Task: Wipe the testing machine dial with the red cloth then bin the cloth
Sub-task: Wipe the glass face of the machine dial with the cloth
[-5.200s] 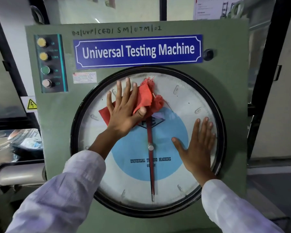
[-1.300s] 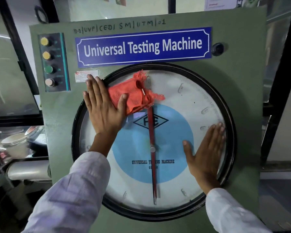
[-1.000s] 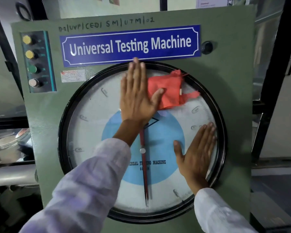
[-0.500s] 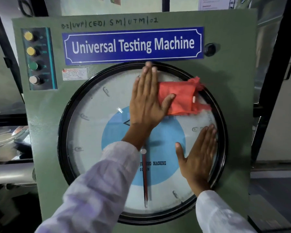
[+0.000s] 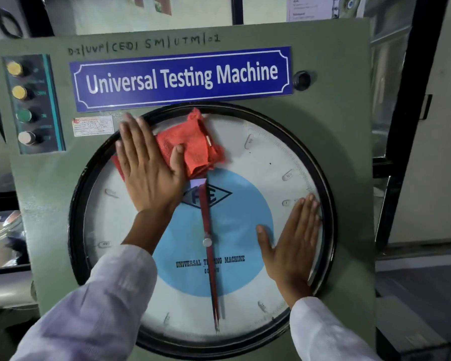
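- Closest to the camera are two pale sleeves (image 5: 94, 308) coming up from the bottom edge, one on each arm.
- The right hand (image 5: 290, 243) lies flat on the glass at the lower right side of the dial (image 5: 258, 162), palm down. Fingers straight and close together, thumb sticking out to the left, holding nothing. Fingertips reach almost to the black rim (image 5: 330, 204) on the right edge.
- The left hand (image 5: 147, 168) is flat too, up at the top left of the dial, pressing the red cloth (image 5: 190, 144) against the glass. Fingers are stretched out and side by side, tips going over the rim toward the green panel (image 5: 336, 113); the thumb is spread out to the right and lies on top of the cloth.
- The cloth is bunched up and frayed, sitting at the top edge of the dial, mostly to the right of the left palm. A little red corner pokes out on the left side of the hand, so part of it is underneath.
- Behind the glass there's a red needle (image 5: 210, 256) running nearly straight up and down through the centre, over a blue circle (image 5: 235, 230) with a diamond logo and "UNIVERSAL TESTING MACHINE" printed on it.
- Above the dial is a blue sign (image 5: 182, 78) saying "Universal Testing Machine", with handwritten code above that.
- Top left corner of the panel has a strip of four buttons (image 5: 24, 105): two yellow, one green, one whitish.
- A dark knob (image 5: 301, 80) sits just right of the sign.
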